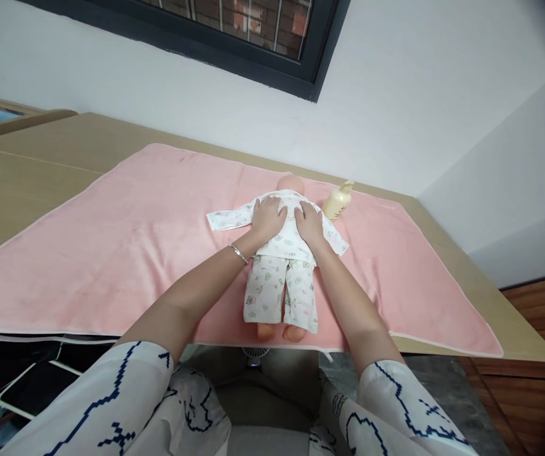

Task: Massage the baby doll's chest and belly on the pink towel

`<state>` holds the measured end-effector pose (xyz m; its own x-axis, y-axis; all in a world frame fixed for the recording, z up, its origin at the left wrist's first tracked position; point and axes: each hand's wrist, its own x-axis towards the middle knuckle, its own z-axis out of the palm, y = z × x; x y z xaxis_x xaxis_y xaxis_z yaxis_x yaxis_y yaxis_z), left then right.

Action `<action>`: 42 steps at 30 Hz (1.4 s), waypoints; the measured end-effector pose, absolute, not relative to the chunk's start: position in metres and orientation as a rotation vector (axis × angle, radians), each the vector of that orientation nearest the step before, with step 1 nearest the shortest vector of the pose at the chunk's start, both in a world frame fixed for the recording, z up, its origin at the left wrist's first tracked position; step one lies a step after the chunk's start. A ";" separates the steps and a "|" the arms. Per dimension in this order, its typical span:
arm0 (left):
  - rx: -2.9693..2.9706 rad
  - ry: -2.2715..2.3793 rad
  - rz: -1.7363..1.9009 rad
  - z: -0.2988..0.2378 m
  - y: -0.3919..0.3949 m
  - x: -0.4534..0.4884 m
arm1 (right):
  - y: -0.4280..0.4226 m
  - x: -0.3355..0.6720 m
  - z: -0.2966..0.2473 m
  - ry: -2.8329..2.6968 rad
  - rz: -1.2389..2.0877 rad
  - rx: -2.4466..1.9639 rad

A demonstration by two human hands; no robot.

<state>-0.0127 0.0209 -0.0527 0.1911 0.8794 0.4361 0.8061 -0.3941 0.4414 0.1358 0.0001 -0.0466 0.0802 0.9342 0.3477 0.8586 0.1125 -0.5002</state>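
Observation:
A baby doll (288, 244) in white patterned pyjamas lies on a pink blanket (111, 253), its head toward the wall and its bare feet toward me. The back of its head faces up, and its sleeves spread out to both sides. My left hand (269, 218) rests flat on the left side of the doll's upper back, fingers stretched out. Opposite it, my right hand (309, 223) lies on the right side of the back, fingers also extended. Neither hand grasps anything. A silver bracelet (239, 253) circles my left wrist.
Just right of the doll's shoulder stands a pale yellow pump bottle (338, 201). Beneath the blanket is a wooden table (87, 136) against a white wall, with a dark-framed window (310, 69) above. A wooden tray-like edge (25, 120) shows at far left, and wooden drawers (533, 380) at lower right.

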 end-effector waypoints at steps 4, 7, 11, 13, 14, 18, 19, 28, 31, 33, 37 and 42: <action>2.311 1.656 1.059 -0.057 0.024 -0.011 | 0.003 0.138 -0.051 -1.754 0.178 -1.713; 2.306 1.654 1.089 -0.060 0.026 -0.011 | 0.005 0.140 -0.053 -1.754 0.177 -1.700; 2.308 1.650 1.099 -0.060 0.026 -0.011 | 0.006 0.140 -0.055 -1.749 0.177 -1.698; 2.306 1.652 1.097 -0.059 0.025 -0.011 | 0.007 0.141 -0.055 -1.749 0.176 -1.700; 2.304 1.653 1.095 -0.058 0.025 -0.011 | 0.007 0.141 -0.056 -1.749 0.175 -1.698; 2.301 1.652 1.096 -0.058 0.024 -0.011 | 0.007 0.141 -0.056 -1.745 0.172 -1.688; 2.301 1.652 1.099 -0.058 0.024 -0.011 | 0.007 0.141 -0.055 -1.746 0.172 -1.690; 2.304 1.646 1.112 -0.060 0.026 -0.011 | 0.006 0.140 -0.054 -1.755 0.168 -1.701; 2.303 1.645 1.105 -0.060 0.027 -0.011 | 0.006 0.140 -0.053 -1.755 0.171 -1.707; 2.307 1.642 1.105 -0.061 0.027 -0.010 | 0.006 0.140 -0.053 -1.756 0.170 -1.711; 2.305 1.641 1.100 -0.060 0.027 -0.011 | 0.006 0.139 -0.054 -1.759 0.163 -1.722; 2.290 1.634 1.085 -0.058 0.024 -0.012 | 0.001 0.138 -0.043 -1.805 0.071 -1.736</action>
